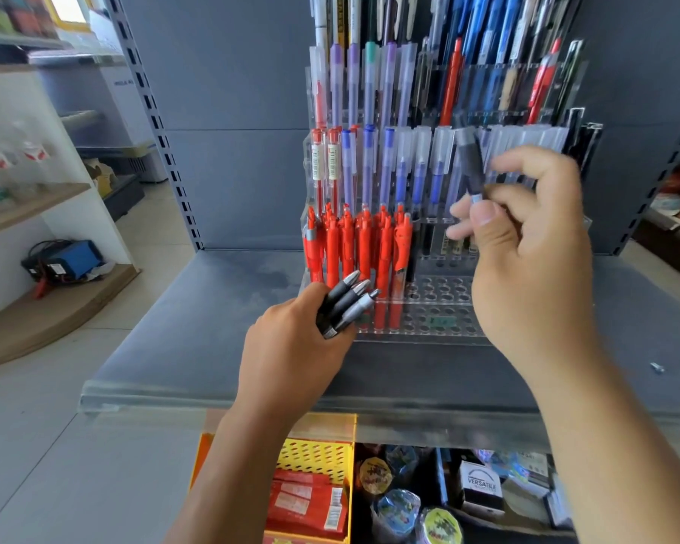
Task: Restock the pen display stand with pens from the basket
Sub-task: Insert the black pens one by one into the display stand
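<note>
right-hand fingers (534, 162) blurred, top-row pens (483, 17) cut off above

Black pens (349, 303) in L hand (293, 341), dark pen (472, 161) in R hand (527, 253).

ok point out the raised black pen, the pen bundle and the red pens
black pen (470, 162): head view, dark barrel
pen bundle (346, 299): head view, middle pen's grip
red pens (384, 261): head view, one pen's barrel

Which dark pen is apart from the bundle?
The dark pen pinched alone in the right hand, raised before the display stand; the other pens are bunched in the left hand.
</note>
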Tool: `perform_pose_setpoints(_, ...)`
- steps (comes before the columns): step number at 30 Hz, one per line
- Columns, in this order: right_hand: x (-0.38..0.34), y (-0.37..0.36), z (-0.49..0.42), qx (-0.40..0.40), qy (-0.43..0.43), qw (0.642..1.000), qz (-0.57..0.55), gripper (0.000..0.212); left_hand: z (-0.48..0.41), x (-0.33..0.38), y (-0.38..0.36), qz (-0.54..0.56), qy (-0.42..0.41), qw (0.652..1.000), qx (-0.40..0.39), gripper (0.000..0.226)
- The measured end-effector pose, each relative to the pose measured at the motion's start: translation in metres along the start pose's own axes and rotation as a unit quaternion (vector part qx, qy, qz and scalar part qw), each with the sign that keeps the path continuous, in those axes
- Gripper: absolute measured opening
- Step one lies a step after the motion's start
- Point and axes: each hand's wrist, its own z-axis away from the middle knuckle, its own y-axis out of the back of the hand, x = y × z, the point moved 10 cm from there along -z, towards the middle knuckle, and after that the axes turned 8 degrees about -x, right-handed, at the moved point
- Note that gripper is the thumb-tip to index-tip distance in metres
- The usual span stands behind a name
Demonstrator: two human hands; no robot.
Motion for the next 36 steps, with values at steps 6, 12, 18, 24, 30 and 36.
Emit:
perform_pose_setpoints(6,0.022,-0.003,-0.002,0.014,-0.052,0.995,-0.083,0.057,0.001,0.001,0.001,-0.004,0.009,1.000,0.001,0.041)
perform_pose_setpoints(12,0.035,-0.003,-0.005,0.035,-0.065,0.990,-0.122,0.065,0.001,0.001,0.001,-0.001,0.012,1.000,-0.001,0.039)
perform_pose_setpoints(18,0.035,-0.012,-0.006,0.016,-0.054,0.989,-0.134,0.078,0.001,0.000,0.000,-0.008,0.011,1.000,-0.001,0.038)
perform_pose_setpoints(24,0.035,-0.026,-0.003,-0.004,-0.056,0.991,-0.123,0.075,0.001,0.002,0.001,-0.013,0.006,1.000,0.002,0.040)
perform_pose_setpoints(30,0.039,-0.035,0.002,-0.014,-0.058,0.993,-0.097,0.073,0.001,0.001,-0.001,-0.010,0.002,1.000,-0.003,0.031)
perform_pose_setpoints(36,0.040,-0.040,0.003,-0.042,-0.077,0.993,-0.082,0.070,0.000,0.000,-0.001,-0.009,0.000,1.000,0.000,0.035)
